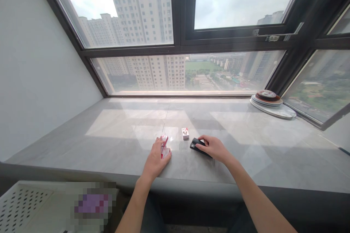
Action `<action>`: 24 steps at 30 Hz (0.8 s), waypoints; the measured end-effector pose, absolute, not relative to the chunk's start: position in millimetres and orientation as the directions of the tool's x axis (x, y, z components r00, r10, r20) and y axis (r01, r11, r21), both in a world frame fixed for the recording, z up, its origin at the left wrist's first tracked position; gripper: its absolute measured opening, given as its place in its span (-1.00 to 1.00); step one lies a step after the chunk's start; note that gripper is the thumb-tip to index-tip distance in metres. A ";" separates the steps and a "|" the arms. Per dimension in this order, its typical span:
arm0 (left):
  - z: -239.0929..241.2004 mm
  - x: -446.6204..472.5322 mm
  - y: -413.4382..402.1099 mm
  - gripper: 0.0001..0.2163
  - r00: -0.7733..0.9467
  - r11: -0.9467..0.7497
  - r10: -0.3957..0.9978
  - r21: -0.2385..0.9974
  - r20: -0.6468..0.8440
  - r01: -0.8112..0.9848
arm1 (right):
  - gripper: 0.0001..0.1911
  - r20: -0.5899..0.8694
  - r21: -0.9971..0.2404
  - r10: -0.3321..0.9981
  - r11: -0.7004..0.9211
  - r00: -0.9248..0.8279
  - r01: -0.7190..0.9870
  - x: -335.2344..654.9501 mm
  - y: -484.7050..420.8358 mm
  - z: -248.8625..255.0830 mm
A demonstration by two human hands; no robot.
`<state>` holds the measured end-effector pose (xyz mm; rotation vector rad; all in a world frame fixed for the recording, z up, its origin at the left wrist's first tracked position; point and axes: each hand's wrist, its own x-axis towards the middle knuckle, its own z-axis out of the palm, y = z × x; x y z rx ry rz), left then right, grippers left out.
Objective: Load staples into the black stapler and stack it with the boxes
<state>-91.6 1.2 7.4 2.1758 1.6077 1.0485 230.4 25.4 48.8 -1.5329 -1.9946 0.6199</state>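
Note:
On a grey stone window ledge (115, 142), my left hand (156, 158) is closed around a small red-and-white item (164, 146), which looks like a little box or pack of cards. My right hand (214, 148) rests with curled fingers on a small black object (195, 143) lying flat on the ledge. Between the two hands, slightly farther from me, a small white box with red print (185, 133) stands upright on its own, touched by neither hand.
A stack of plates (269, 102) sits at the ledge's far right corner by the window. A white perforated surface (24, 204) lies below the ledge at lower left. Large windows (175, 32) and a white wall (32, 62) enclose the ledge.

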 end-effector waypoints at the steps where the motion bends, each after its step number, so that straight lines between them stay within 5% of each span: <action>1: 5.3 -83.6 1.3 -0.51 0.136 -0.362 0.908 0.574 0.397 0.735 | -0.63 0.145 -0.650 0.970 0.242 -0.195 0.721 230.6 23.9 48.9; 9: 1.0 1.0 16.5 -0.30 0.135 -0.365 0.883 0.478 0.449 0.799 | -0.67 0.186 -0.639 0.981 0.166 -0.059 0.751 222.8 11.4 45.7; 14: 6.7 38.8 33.4 -0.45 0.152 -0.401 0.843 0.415 0.515 0.817 | -0.63 0.136 -0.672 0.989 0.050 0.057 0.739 226.8 9.6 47.6; 19: 8.5 33.7 21.3 -0.59 0.194 -0.435 0.826 0.380 0.529 0.816 | -0.44 -0.116 -0.851 0.987 -0.155 0.108 0.501 231.7 4.5 40.5; 24: 6.7 16.8 -11.5 -0.62 0.184 -0.409 0.841 0.375 0.510 0.832 | -0.29 -0.160 -0.975 0.985 -0.168 0.067 0.143 193.9 -0.4 16.0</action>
